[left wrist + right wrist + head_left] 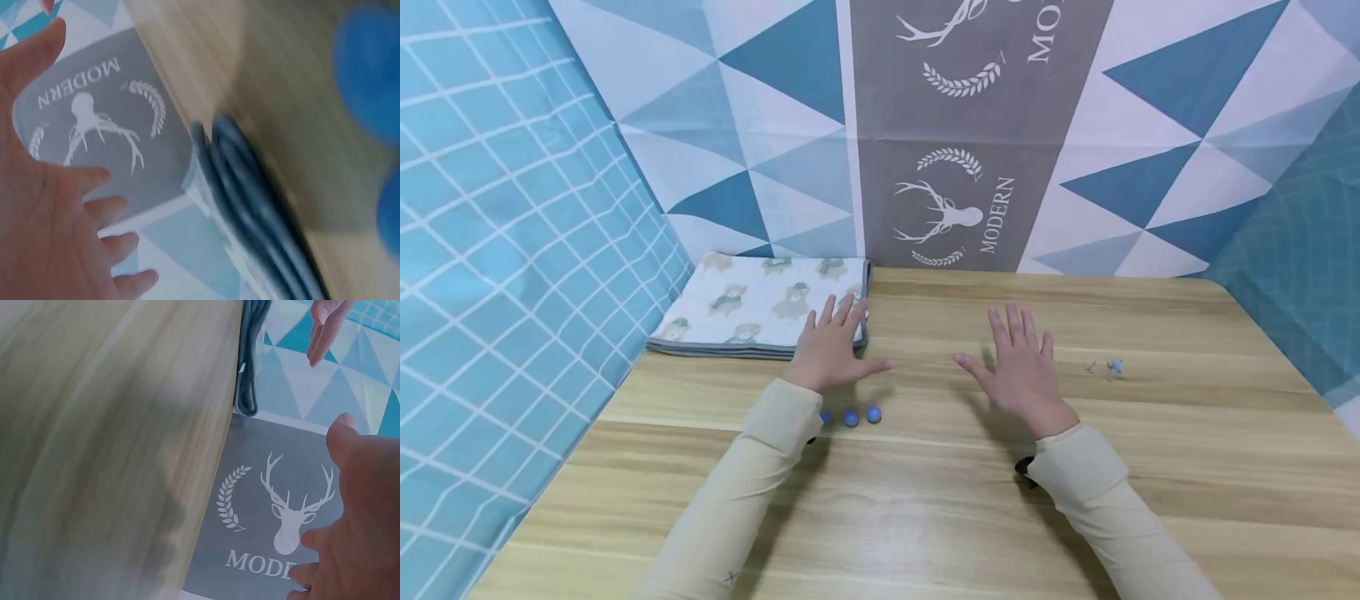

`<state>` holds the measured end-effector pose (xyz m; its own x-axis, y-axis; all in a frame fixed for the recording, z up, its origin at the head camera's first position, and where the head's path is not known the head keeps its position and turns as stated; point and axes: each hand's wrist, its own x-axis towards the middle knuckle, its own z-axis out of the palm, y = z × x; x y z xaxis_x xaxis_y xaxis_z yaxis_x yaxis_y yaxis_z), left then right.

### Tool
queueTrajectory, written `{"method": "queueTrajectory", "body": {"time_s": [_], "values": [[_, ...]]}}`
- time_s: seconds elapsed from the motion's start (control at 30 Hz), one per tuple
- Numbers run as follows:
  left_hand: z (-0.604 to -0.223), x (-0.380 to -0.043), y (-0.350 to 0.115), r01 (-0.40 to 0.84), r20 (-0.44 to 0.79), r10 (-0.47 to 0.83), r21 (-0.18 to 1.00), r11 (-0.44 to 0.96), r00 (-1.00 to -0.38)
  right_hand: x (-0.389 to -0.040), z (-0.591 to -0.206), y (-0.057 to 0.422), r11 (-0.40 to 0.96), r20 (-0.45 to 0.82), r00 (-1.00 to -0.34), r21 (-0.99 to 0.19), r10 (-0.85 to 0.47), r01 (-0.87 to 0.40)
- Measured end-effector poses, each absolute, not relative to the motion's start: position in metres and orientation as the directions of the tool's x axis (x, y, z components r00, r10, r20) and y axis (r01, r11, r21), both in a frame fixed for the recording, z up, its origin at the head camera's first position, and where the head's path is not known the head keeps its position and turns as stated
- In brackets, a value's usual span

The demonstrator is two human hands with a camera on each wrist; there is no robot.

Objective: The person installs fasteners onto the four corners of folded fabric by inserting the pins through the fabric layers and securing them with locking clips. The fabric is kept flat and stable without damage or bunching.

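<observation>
My left hand [829, 348] hovers with its fingers spread, partly in front of the right end of a folded white cloth [730, 302] with a bear print and grey edging. Nearer to me, by the left cuff, three small blue balls [851, 418] lie in a row; the leftmost is partly covered by the sleeve. In the left wrist view, the blue balls [372, 75] look large and blurred. Out to the right, my right hand [1021, 375] is held over the wooden table, fingers straight and thumb out to the side. Neither hand holds anything.
On the table [925, 517], right of the right hand, lies a tiny blue-and-white item [1116, 367] with a small pale piece [1091, 367] beside it; both are too small to identify. Patterned cloth [940, 133] hangs behind, and blue checked cloth [497, 217] covers the left side.
</observation>
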<state>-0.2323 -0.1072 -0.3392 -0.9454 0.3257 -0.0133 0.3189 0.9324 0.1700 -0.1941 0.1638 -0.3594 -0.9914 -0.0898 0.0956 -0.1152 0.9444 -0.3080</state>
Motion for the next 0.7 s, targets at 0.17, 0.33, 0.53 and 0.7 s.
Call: {"method": "queueTrajectory", "body": {"time_s": [0.17,0.33,0.53,0.7], "values": [[-0.334,-0.245,-0.13,0.34,-0.097,0.367,0.218,0.915,-0.925,-0.191,-0.354,0.168,0.951,0.107,-0.988,-0.277,-0.114,-0.139],[-0.33,-0.263,-0.152,0.321,-0.166,0.354,0.193,0.927,-0.92,-0.189,-0.348,0.173,0.955,0.106,-0.987,-0.258,-0.123,-0.147],[-0.335,-0.286,-0.192,0.252,-0.23,0.296,0.201,0.947,-0.927,-0.19,-0.34,0.178,0.956,0.122,-0.986,-0.255,-0.117,-0.145],[-0.339,-0.3,-0.232,0.156,-0.274,0.216,0.225,0.962,-0.937,-0.192,-0.339,0.182,0.955,0.113,-0.987,-0.261,-0.115,-0.141]]}}
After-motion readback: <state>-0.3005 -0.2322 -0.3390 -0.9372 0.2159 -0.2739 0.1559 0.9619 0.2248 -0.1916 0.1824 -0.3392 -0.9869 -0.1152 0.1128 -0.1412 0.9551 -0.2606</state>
